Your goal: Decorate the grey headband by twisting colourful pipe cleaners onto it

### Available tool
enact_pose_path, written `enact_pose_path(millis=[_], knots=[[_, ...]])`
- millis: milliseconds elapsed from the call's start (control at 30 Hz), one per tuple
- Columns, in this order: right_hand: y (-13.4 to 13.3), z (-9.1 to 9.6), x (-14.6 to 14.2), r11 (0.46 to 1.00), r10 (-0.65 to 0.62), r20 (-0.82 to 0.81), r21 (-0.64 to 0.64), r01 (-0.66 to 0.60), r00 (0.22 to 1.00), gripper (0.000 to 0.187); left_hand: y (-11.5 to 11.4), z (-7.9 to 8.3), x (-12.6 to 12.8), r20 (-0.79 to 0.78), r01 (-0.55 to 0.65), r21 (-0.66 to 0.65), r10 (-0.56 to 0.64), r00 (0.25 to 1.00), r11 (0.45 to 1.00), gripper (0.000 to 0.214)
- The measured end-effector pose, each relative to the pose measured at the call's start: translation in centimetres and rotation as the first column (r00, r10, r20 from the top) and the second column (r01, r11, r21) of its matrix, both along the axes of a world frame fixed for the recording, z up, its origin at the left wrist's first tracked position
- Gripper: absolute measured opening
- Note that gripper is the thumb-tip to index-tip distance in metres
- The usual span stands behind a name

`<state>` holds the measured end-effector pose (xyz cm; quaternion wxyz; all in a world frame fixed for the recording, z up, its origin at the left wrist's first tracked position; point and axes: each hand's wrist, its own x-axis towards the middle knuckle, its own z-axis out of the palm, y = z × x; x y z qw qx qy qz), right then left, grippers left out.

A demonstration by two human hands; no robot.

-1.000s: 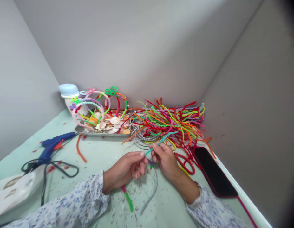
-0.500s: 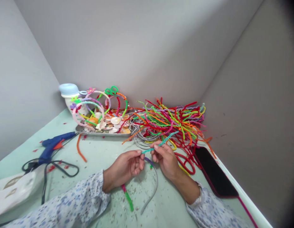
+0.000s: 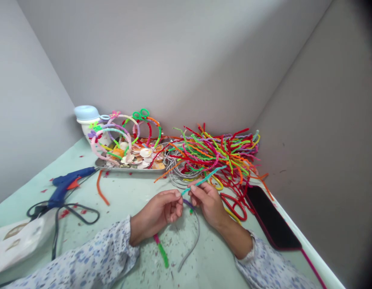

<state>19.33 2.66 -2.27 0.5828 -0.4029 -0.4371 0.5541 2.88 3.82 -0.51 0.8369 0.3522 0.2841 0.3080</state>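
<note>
My left hand [image 3: 162,208] pinches the lower end of a turquoise pipe cleaner [image 3: 214,172] between thumb and forefinger. A little further along the same strand, the thumb and fingers of my right hand [image 3: 206,199] are closed on it, its free end slanting up to the right. A thin grey headband [image 3: 192,253] curves below my hands, partly covered in purple, pink and green fuzzy wrapping [image 3: 162,253]. Its top passes behind my left hand's curled fingers; whether they grip it is hidden.
A heap of colourful pipe cleaners [image 3: 222,152] lies behind my hands, beside grey headbands [image 3: 176,172]. Left of it, a metal tray [image 3: 134,170] holds shells and decorated headbands. Also around are a blue glue gun [image 3: 61,188], red-handled scissors [image 3: 234,206], a phone [image 3: 273,218] and a lidded cup [image 3: 86,120].
My right hand has slid slightly left and down along the turquoise pipe cleaner, nearer to my left hand. My left hand has hardly moved.
</note>
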Motion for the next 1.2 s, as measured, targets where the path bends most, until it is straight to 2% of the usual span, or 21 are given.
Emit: enact_pose_path(millis=[167,300,367,400,500,567,633,667,733,833,900,933,1000,1067,1200], knots=[[-0.3,0.9,-0.4,0.996,-0.089,0.102,0.006,0.089,0.991,0.023,-0.1,0.0,0.2,-0.096,0.007,0.135,0.006,0.995,0.991,0.017],[-0.3,0.9,-0.3,0.995,-0.100,0.145,0.004,0.100,0.984,0.025,-0.5,0.2,0.4,-0.340,0.031,0.333,0.090,0.936,0.942,0.019],[-0.3,0.8,-0.3,0.995,-0.099,0.161,-0.011,0.102,0.982,0.026,-0.7,0.4,0.4,-0.447,0.069,0.482,0.177,0.877,0.873,0.020],[-0.3,0.7,-0.4,0.994,-0.098,0.166,-0.021,0.103,0.981,0.026,-0.9,0.5,0.3,-0.480,0.089,0.564,0.239,0.844,0.821,0.020],[-0.3,0.7,-0.5,0.994,-0.091,0.164,-0.050,0.100,0.982,0.028,-1.1,0.8,0.1,-0.511,0.170,0.772,0.439,0.739,0.613,0.018],[-0.3,0.7,-0.6,0.993,-0.090,0.149,-0.066,0.101,0.985,0.028,-1.2,0.8,-0.1,-0.481,0.204,0.844,0.531,0.698,0.496,0.016],[-0.3,0.7,-0.6,0.992,-0.094,0.134,-0.075,0.105,0.986,0.029,-1.2,0.7,-0.2,-0.444,0.185,0.872,0.571,0.691,0.454,0.015],[-0.2,0.7,-0.6,0.991,-0.095,0.130,-0.077,0.106,0.987,0.029,-1.2,0.6,-0.2,-0.434,0.160,0.871,0.576,0.693,0.464,0.015],[-0.1,0.6,-0.4,0.992,-0.085,0.136,-0.076,0.096,0.987,0.029,-1.1,0.5,-0.1,-0.445,0.105,0.834,0.548,0.708,0.542,0.016],[0.1,0.3,-0.1,0.996,-0.057,0.145,-0.056,0.066,0.988,0.029,-0.9,0.5,0.2,-0.450,0.025,0.657,0.366,0.814,0.753,0.019],[0.3,0.1,0.1,0.998,-0.048,0.128,-0.032,0.053,0.991,0.028,-0.6,0.7,0.3,-0.359,-0.026,0.481,0.224,0.906,0.877,0.022],[0.3,0.0,0.1,0.999,-0.047,0.111,-0.021,0.049,0.993,0.026,-0.5,0.7,0.3,-0.292,-0.056,0.391,0.182,0.939,0.919,0.022],[0.4,-0.2,0.2,0.999,-0.047,0.068,-0.003,0.047,0.997,0.024,-0.2,0.8,0.3,-0.170,-0.111,0.230,0.152,0.974,0.967,0.023],[0.4,-0.4,0.2,0.999,-0.052,0.029,0.010,0.052,0.998,0.021,-0.1,0.8,0.3,-0.086,-0.129,0.108,0.139,0.987,0.986,0.022],[0.3,-0.5,0.2,0.999,-0.045,0.016,0.009,0.045,0.999,0.019,0.0,0.8,0.2,0.003,-0.116,-0.009,0.116,0.993,0.993,0.017]])
